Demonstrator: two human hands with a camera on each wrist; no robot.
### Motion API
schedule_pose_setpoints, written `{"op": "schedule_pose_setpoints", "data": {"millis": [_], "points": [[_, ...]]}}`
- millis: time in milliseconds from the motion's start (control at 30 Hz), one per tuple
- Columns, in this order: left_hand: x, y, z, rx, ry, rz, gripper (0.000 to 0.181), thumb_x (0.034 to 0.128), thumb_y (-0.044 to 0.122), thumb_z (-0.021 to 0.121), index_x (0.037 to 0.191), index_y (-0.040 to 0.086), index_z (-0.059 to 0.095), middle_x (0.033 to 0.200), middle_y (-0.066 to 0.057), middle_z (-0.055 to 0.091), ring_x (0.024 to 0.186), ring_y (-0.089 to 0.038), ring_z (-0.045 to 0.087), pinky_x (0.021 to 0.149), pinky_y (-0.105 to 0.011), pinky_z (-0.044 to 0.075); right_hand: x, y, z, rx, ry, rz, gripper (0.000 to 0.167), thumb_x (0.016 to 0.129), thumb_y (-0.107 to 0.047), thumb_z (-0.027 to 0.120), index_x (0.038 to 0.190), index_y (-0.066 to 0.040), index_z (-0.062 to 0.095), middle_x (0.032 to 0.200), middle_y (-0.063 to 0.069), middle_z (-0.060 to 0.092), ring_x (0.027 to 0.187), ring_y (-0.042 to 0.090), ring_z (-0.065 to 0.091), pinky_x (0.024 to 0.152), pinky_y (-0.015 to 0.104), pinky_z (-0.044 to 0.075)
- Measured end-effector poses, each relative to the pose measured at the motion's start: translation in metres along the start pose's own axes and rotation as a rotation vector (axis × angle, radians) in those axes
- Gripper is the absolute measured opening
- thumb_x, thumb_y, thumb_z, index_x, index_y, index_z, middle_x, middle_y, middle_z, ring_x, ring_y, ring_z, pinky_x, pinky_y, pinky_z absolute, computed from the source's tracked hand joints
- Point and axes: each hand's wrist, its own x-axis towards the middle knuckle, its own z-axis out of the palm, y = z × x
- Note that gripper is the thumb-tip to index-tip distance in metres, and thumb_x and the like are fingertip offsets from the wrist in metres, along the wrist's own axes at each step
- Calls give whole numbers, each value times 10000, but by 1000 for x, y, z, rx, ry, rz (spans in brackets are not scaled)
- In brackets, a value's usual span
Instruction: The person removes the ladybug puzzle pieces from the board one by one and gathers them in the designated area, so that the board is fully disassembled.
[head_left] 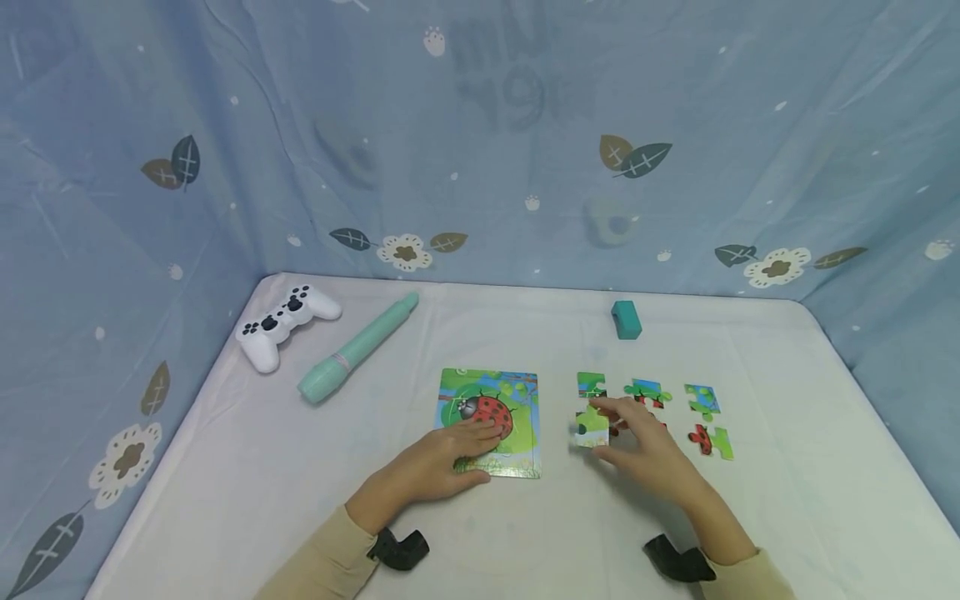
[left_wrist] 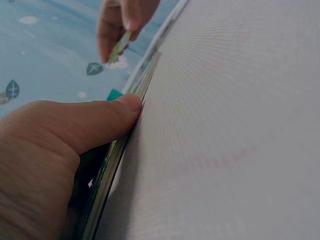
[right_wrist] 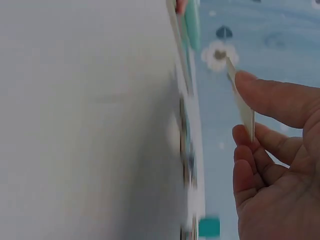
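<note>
My left hand (head_left: 437, 463) lies on a square ladybug puzzle board (head_left: 528, 450), fingers stretched over the picture. In the left wrist view the thumb touches the board's near edge. My right hand (head_left: 654, 457) pinches a green puzzle piece (head_left: 597, 430) between thumb and fingers; in the right wrist view this piece (right_wrist: 244, 107) is seen edge-on, raised off the table. Several other pieces lie around that hand: a blue-and-green piece (head_left: 590, 383), a piece with red (head_left: 647, 390), a corner piece (head_left: 703, 400) and a red-and-green piece (head_left: 711, 442). Fingers partly hide more pieces.
A white game controller (head_left: 288, 325) and a mint-green microphone-shaped stick (head_left: 360, 348) lie at the back left. A teal block (head_left: 627, 320) stands near the back edge. Blue patterned cloth (head_left: 480, 167) hangs behind and beside the white table (head_left: 495, 542).
</note>
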Motion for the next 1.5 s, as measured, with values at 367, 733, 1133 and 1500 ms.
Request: {"op": "schedule_pose_setpoints", "data": {"millis": [367, 733, 1133, 1500], "points": [[-2, -1, 1, 5, 44, 30, 536, 905, 343, 634, 1366, 96, 520, 1435, -28, 480, 1348, -195, 424, 1128, -391, 349, -53, 41, -43, -21, 104, 86, 630, 758, -90, 786, 1325, -82, 512, 1178, 66, 567, 963, -82, 440, 789, 66, 409], [0, -1, 2, -12, 17, -3, 524, 911, 361, 622, 1365, 120, 523, 1444, -5, 467, 1363, -182, 401, 1141, -382, 328, -97, 78, -70, -17, 62, 201, 589, 770, -94, 771, 1290, -3, 509, 1071, -286, 462, 895, -95, 436, 712, 33, 398], [2, -4, 2, -20, 20, 3, 530, 910, 359, 624, 1367, 113, 518, 1445, 2, 464, 1363, -170, 400, 1150, -373, 314, -103, 87, -76, -27, -53, 281, 554, 802, -166, 752, 1286, -19, 525, 1074, -224, 476, 848, -24, 441, 663, 122, 406], [0, -3, 4, -2, 34, 5, 535, 905, 362, 629, 1370, 122, 517, 1445, 1, 466, 1362, -171, 402, 1146, -371, 322, -106, 90, -75, -15, -74, 244, 549, 810, -134, 737, 1284, 14, 502, 1156, -54, 468, 941, -148, 389, 729, 20, 342]]}}
